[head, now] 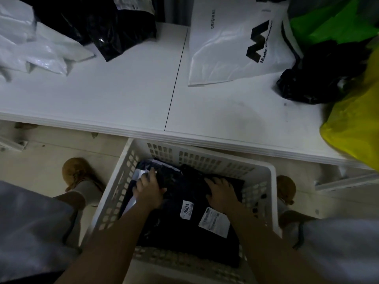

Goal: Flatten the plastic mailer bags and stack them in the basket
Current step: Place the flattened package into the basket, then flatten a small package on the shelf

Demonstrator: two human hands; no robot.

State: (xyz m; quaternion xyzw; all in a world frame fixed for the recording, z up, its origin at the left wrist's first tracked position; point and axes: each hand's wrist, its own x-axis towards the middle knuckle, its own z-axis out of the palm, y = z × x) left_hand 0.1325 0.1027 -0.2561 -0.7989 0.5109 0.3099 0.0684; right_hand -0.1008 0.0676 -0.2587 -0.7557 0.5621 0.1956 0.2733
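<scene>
White table (pixel 127 95) fills the upper half of the frame, dim light; white basket (pixel 272 181) sits on the floor below its edge, lower centre. Black bag (pixel 184 228) lies on top of the stack inside the basket, two white labels facing up. Left hand (pixel 148 190) and right hand (pixel 222 192) both rest on its far end, fingers (pixel 211 182) spread, roughly flat, pressing down, not gripping anything as far as I can tell.

Step in hand looks like seating and flattening the bag. To do it well: push from the middle outward toward the basket walls so trapped air goes out, keep palms flat, square the edges to the stack underneath.

The bag's long axis seems to run from the bottom of the frame toward the table edge, tilted slightly to the upper left; exact outline is hard to read in the dark.

More to go: white bags (pixel 30 48) upper left, a crumpled black one (pixel 114 27) top centre, printed white bag (pixel 235 44) upper right.
</scene>
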